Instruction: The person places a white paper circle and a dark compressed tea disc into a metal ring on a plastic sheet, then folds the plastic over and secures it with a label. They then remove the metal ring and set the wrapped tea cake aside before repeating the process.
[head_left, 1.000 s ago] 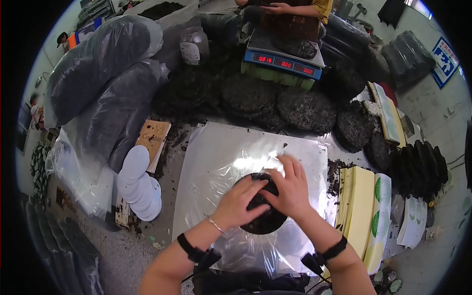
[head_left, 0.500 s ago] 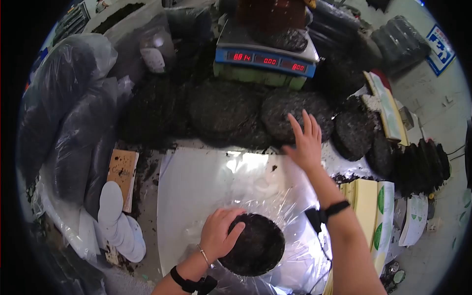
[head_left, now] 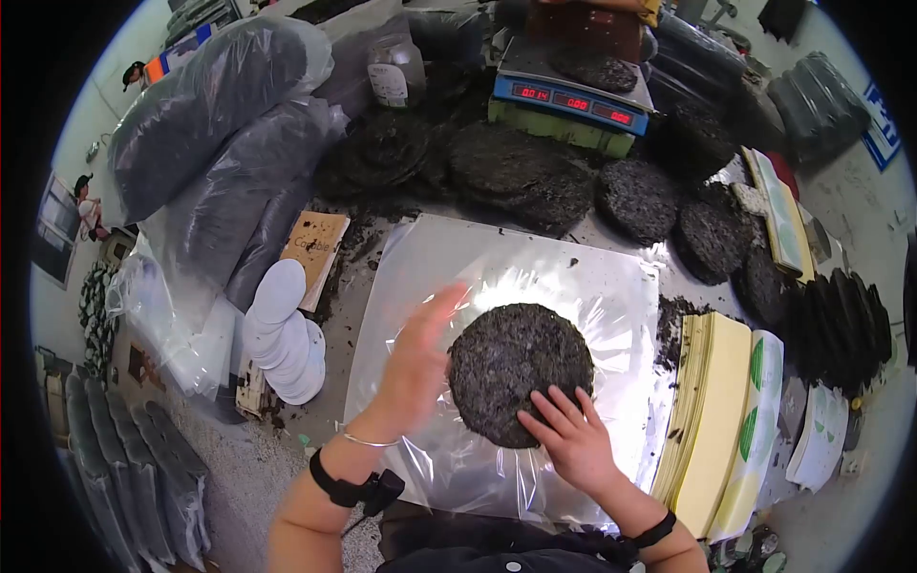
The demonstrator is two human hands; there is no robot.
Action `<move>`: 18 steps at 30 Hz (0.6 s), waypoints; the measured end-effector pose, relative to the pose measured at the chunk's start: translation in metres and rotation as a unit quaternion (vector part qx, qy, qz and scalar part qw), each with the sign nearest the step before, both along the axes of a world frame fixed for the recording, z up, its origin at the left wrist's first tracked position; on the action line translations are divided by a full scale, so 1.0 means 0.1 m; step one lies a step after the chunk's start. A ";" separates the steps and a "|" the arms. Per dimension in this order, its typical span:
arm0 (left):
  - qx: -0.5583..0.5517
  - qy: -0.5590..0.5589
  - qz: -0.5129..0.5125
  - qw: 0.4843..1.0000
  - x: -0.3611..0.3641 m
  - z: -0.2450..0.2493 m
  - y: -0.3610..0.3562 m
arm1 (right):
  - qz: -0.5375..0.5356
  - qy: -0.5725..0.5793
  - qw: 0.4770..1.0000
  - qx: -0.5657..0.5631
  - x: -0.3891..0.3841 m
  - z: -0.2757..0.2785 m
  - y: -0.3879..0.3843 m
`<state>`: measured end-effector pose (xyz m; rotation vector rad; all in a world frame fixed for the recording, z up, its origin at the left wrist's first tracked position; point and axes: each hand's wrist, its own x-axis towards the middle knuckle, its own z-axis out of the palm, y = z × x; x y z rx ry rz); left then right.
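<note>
Head view: dark round cake (head_left: 506, 363) lies flat on plastic sheet (head_left: 406, 277), 12 o'clock of the wearer. Right hand (head_left: 581, 444) open, fingers spread on its top near 5 o'clock, not gripping. Left hand (head_left: 415, 363) blurred, open, at its 9 o'clock; contact unclear. Probably fairly light, stiff, grippy, crumbly-edged. Best held at 3 and 9 o'clock, palms wide.

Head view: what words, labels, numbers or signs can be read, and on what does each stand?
"0.014", slightly blurred: blue scale, left display
"0.00": middle display
"0.00": right display
"Capable", as best it reads: brown notebook
Too small or blurred to read: jar label, blue wall sign, green-printed sheets.
</note>
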<state>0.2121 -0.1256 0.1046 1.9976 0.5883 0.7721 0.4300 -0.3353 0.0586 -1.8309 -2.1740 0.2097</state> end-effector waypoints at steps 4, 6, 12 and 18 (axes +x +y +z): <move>0.253 0.221 -0.088 0.938 0.49 -0.15 -0.40 | 0.010 0.012 1.000 -0.007 -0.01 0.02 -0.03; 0.342 0.273 -0.118 0.891 0.68 -0.44 -0.40 | 0.020 -0.003 1.000 -0.018 0.01 0.08 0.02; 0.341 0.324 -0.120 0.874 0.80 -0.82 -0.32 | -0.072 0.069 0.994 0.046 0.14 0.01 0.01; 0.260 0.433 -0.175 0.845 0.87 -1.08 -0.28 | -0.117 -0.004 0.992 0.044 -0.08 -0.26 0.33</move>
